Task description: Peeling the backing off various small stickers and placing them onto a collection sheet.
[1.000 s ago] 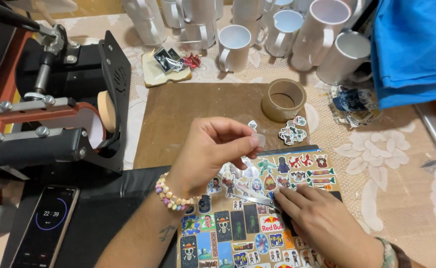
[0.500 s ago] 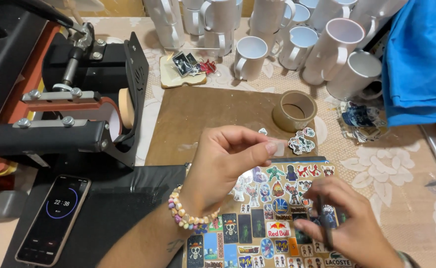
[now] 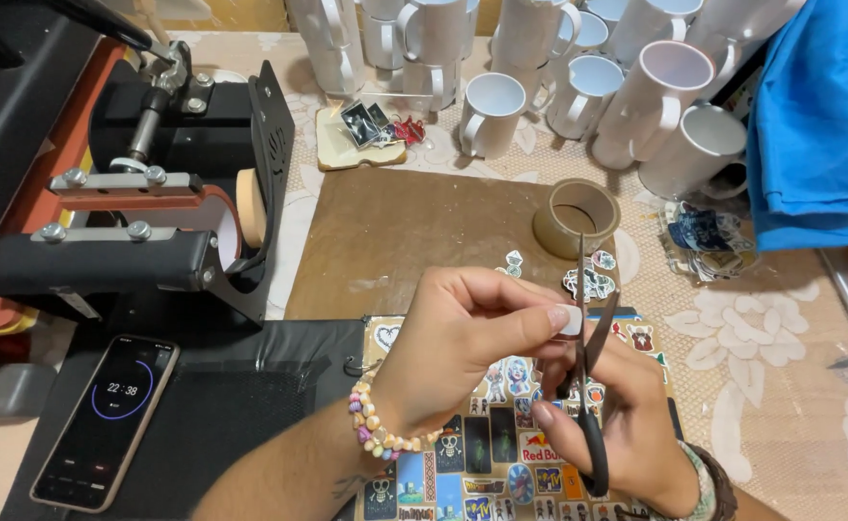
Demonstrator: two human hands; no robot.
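Note:
My left hand point(image 3: 463, 347), with a bead bracelet on the wrist, pinches a small white sticker piece point(image 3: 569, 320) between thumb and fingers. My right hand point(image 3: 627, 425) holds black scissors point(image 3: 588, 338), blades open and pointing up right beside the piece. Under both hands lies a printed sticker sheet point(image 3: 501, 463) with many small coloured pictures. Several cut-out stickers point(image 3: 593, 280) lie on the brown mat point(image 3: 405, 232) just beyond.
A black mug heat press point(image 3: 144, 203) stands at the left. A phone point(image 3: 106, 420) showing a timer lies on a black pad at lower left. A tape roll point(image 3: 575, 214), many white mugs point(image 3: 578, 77) and a blue cloth point(image 3: 820, 125) sit at the back and right.
My right hand has picked up scissors and raised them to the small piece in my left hand. The view has drifted, so the table appears lower and further right.

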